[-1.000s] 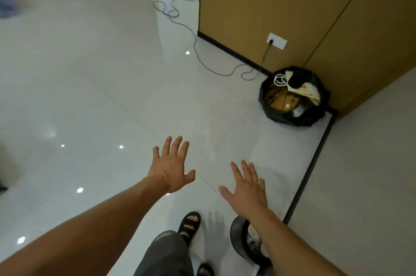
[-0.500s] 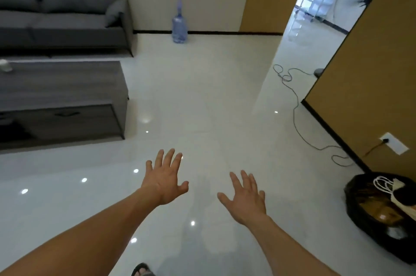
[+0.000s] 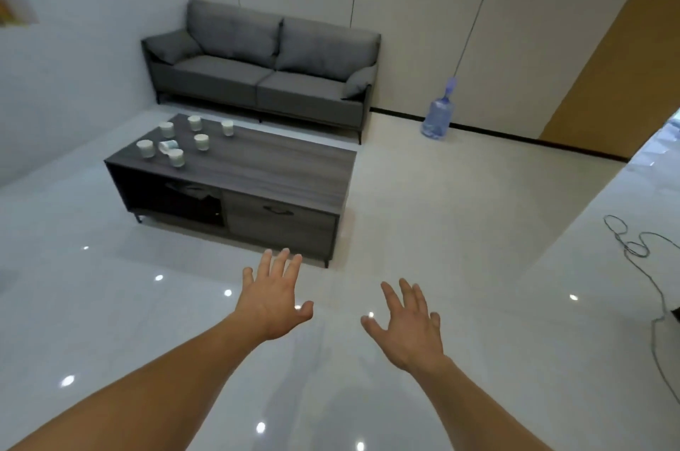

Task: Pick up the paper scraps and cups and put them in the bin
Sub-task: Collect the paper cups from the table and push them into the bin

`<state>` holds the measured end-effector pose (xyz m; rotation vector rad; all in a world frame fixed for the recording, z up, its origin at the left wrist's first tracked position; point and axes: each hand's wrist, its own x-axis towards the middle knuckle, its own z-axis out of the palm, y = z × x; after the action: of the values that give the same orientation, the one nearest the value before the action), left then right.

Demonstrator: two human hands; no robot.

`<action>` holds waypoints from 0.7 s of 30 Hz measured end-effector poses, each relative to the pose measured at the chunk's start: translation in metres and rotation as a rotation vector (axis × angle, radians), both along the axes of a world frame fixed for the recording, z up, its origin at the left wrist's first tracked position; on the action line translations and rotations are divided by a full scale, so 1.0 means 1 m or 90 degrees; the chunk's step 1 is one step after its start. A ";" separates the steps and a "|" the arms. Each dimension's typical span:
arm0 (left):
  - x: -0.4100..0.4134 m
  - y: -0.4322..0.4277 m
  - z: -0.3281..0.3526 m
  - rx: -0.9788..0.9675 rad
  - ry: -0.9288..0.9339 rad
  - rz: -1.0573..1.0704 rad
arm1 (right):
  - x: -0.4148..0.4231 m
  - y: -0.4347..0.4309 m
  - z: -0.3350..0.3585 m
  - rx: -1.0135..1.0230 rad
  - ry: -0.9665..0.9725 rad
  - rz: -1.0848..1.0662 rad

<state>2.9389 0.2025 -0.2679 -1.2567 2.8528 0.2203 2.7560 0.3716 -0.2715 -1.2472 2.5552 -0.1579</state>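
View swung — cups (image 3: 201,141) on coffee table (image 3: 283,165), glossy floor (image 3: 441,230), left hand (image 3: 274,303), right hand (image 3: 410,329), grips spread, empty

Cups (image 3: 201,141) on coffee table (image 3: 265,171) too small to tell if empty. Dark item (image 3: 204,206) in its shelf unidentifiable. Cable (image 3: 630,248) runs off right edge.

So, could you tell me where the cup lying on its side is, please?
Head view, upper left: the tipped cup lies on the coffee table, at its left end, among upright cups.
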 end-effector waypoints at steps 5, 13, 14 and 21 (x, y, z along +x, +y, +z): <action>0.030 -0.083 0.006 -0.009 0.035 0.073 | 0.020 -0.101 -0.002 0.003 0.019 0.063; 0.064 -0.218 0.017 -0.024 0.032 0.197 | 0.019 -0.283 -0.002 -0.038 0.028 0.181; 0.068 -0.235 0.020 -0.023 0.027 0.217 | 0.019 -0.308 -0.003 -0.042 0.024 0.198; 0.094 -0.340 0.025 -0.021 0.009 0.345 | 0.029 -0.466 0.001 -0.055 0.011 0.319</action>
<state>3.0325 -0.1376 -0.2431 -2.0138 2.4657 0.1849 2.7852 -0.0949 -0.2708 -1.8787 2.1816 -0.1472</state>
